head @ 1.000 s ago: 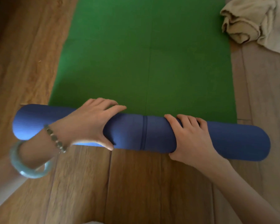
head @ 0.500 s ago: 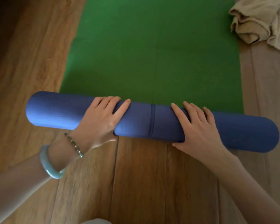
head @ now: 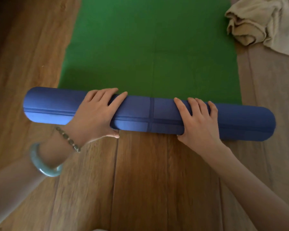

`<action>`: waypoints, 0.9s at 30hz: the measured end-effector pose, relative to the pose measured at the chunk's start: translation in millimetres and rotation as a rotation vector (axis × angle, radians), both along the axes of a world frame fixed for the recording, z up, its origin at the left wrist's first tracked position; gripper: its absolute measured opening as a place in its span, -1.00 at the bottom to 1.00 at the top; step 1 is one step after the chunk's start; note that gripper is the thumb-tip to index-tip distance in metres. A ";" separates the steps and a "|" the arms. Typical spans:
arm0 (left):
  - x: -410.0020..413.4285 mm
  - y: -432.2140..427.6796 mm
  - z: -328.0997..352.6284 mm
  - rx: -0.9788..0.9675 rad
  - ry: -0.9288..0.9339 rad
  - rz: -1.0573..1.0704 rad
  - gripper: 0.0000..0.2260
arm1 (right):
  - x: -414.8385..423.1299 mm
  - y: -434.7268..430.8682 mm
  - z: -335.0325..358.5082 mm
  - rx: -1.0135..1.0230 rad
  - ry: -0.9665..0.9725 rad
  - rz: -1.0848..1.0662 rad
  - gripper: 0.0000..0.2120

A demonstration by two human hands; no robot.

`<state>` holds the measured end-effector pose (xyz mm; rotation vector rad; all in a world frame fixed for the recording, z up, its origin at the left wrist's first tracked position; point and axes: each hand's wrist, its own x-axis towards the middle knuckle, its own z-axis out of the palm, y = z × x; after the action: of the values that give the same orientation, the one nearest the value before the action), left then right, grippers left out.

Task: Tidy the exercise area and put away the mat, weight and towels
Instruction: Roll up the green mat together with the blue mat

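Note:
An exercise mat lies on the wooden floor, partly rolled. Its rolled part (head: pixel 150 114) shows the blue underside and runs left to right across the middle of the view. The flat part (head: pixel 150 47) is green and stretches away from me. My left hand (head: pixel 97 112) grips the roll left of its middle, fingers over the top and thumb under the near side. My right hand (head: pixel 198 119) presses on the roll right of the middle in the same way. A crumpled beige towel (head: pixel 260 22) lies on the floor by the mat's far right edge.
Bare wooden floor (head: pixel 140 180) lies between me and the roll, and along the mat's left side. The floor at the right looks paler. No weight is in view.
The roll has moved away from me over the green mat and turned, so a lengthwise seam line now faces up. Both hands shifted with it.

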<state>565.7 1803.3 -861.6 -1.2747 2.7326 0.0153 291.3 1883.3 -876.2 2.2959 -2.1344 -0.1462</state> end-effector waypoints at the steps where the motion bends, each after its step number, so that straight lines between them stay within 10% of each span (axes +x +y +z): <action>1: 0.8 5.0 -4.4 -0.030 0.010 0.016 0.15 | -0.5 -2.2 1.5 0.013 -0.003 0.005 0.00; 18: 14.2 69.4 -0.2 0.122 -0.058 -0.083 -0.07 | 0.9 65.2 19.0 0.301 -0.023 0.086 0.06; 27: 1.4 19.4 17.2 0.452 -0.119 -0.126 -0.08 | -12.7 -1.0 39.0 0.879 -0.209 0.076 0.09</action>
<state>567.0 1822.7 -844.5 -0.9434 2.5023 0.4958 278.5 1882.3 -837.2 2.9062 -2.3849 -1.0832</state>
